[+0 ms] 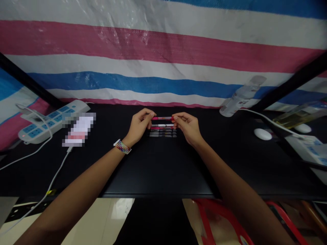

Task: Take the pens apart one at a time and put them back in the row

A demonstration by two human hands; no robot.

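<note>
Both my hands meet at a red pen [162,118] that lies crosswise in the middle of the black table. My left hand [140,125] pinches its left end between thumb and fingers. On the other side, my right hand [187,126] grips its right end the same way. Just below it, nearer to me, a white pen [162,125] lies parallel. Several more pens [162,133], some clear with dark parts, are lined up in a close row under that one. My fingers partly hide the ends of the upper pens.
A power strip [55,121] and a blurred-out phone [79,130] on a cable lie at left. At right stand a clear bottle [241,97], a white mouse-like object [263,134], a tilted bottle of yellowish liquid [296,115] and another power strip [310,149]. Striped sheeting [163,47] hangs behind.
</note>
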